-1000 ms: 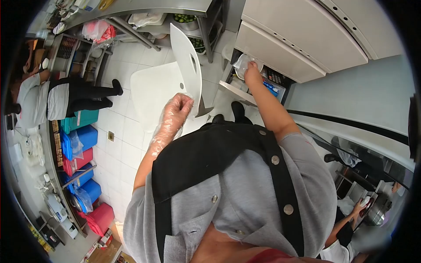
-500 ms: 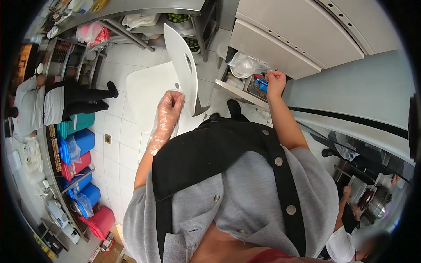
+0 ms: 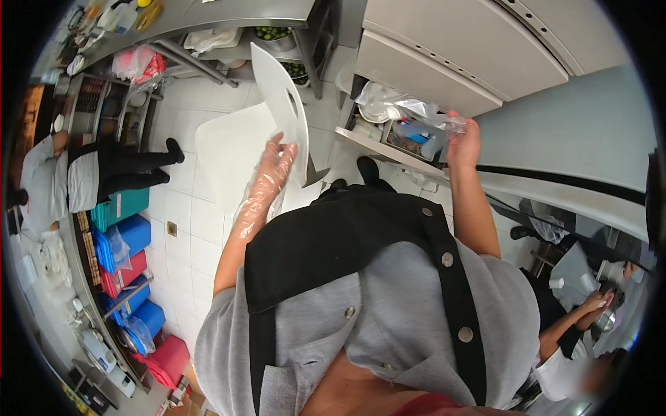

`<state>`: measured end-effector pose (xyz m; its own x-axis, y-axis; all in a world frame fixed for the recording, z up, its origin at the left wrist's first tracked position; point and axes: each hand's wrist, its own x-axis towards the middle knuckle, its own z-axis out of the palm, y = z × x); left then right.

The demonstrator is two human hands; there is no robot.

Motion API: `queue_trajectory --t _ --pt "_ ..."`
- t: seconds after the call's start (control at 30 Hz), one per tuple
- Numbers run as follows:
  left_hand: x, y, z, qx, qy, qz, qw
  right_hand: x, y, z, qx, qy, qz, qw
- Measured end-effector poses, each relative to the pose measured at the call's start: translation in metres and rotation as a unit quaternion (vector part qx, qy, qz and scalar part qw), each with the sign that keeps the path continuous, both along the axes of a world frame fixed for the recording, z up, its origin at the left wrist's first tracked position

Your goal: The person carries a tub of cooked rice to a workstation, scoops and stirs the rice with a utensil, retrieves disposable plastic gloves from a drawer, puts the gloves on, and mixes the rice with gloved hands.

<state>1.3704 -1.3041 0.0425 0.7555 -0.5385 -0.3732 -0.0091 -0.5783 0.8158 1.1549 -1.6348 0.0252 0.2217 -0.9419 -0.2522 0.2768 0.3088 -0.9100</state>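
- Closed at the fingertips of the bare right hand (image 3: 463,144): pinching one end of some thin, clear plastic (image 3: 420,107), drawn out across the open drawer (image 3: 392,148) and lying over its contents.
- Half open at the left hand (image 3: 272,172), inside a clear plastic glove (image 3: 254,204); holding nothing visible, fingers right by the upright back of a white chair (image 3: 284,97). Cannot tell if touching it.
- Under and beside the plastic, inside the drawer: a round white container (image 3: 373,113) and blue items (image 3: 418,134), partly covered.
- Just above the drawer in view, pale cabinet fronts (image 3: 427,69).
- Beyond the chair, a steel table (image 3: 208,14) with a pot of green fruit (image 3: 274,36) on the shelf below.
- Well apart on the left, lidded plastic bins (image 3: 128,236) and a co-worker (image 3: 83,170); at lower right, another co-worker (image 3: 565,343), hands near metal cookware (image 3: 607,320).
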Motion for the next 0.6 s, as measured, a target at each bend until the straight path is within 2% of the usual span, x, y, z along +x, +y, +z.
queue_trajectory --t 0.03,0.07,0.1,0.13,0.17,0.23,0.3,0.33,0.4,0.43,0.5,0.53,0.57,0.6 --pt "-0.001 -0.002 -0.006 -0.003 0.002 -0.008 1.000 -0.006 0.002 0.016 0.045 -0.072 -0.018 0.996" --pt "-0.003 -0.005 -0.011 -0.003 0.050 -0.057 0.997 -0.015 0.002 0.023 0.056 -0.050 0.024 0.997" --pt "-0.005 -0.007 -0.013 -0.001 0.097 -0.105 0.990 -0.028 0.001 0.022 0.052 -0.048 0.019 0.997" --pt "-0.008 -0.015 -0.010 0.069 0.036 -0.141 0.987 -0.043 -0.002 0.016 0.047 0.121 0.235 0.963" --pt "-0.008 -0.017 -0.013 0.067 0.037 -0.142 0.987 -0.055 0.000 0.008 0.040 0.281 0.434 0.855" --pt "-0.005 -0.023 -0.022 0.063 -0.016 -0.157 0.986 -0.064 0.035 -0.014 0.098 0.218 0.577 0.781" --pt "-0.004 -0.028 -0.020 0.067 -0.007 -0.151 0.986 -0.075 0.062 -0.085 0.038 0.253 0.534 0.806" --pt "-0.002 -0.030 -0.018 0.073 0.004 -0.147 0.986 -0.072 0.063 -0.119 0.030 0.249 0.543 0.801" --pt "-0.004 -0.038 -0.015 0.112 0.009 -0.126 0.986 -0.058 0.059 -0.168 0.129 0.390 0.438 0.800" --pt "-0.006 -0.042 -0.013 0.152 0.018 -0.120 0.981 -0.045 0.062 -0.160 0.122 0.383 0.454 0.795" --pt "-0.008 -0.045 -0.013 0.170 -0.035 -0.107 0.979 -0.026 0.071 -0.146 0.145 0.303 0.239 0.911" --pt "-0.008 -0.047 -0.010 0.178 -0.035 -0.113 0.977 -0.025 0.062 -0.176 0.086 0.194 0.209 0.955" --pt "-0.009 -0.047 -0.008 0.183 -0.034 -0.120 0.975 -0.025 0.038 -0.195 0.106 0.207 0.268 0.935" --pt "-0.009 -0.047 -0.012 0.191 -0.050 -0.120 0.973 -0.017 0.021 -0.195 0.141 0.186 0.274 0.933"
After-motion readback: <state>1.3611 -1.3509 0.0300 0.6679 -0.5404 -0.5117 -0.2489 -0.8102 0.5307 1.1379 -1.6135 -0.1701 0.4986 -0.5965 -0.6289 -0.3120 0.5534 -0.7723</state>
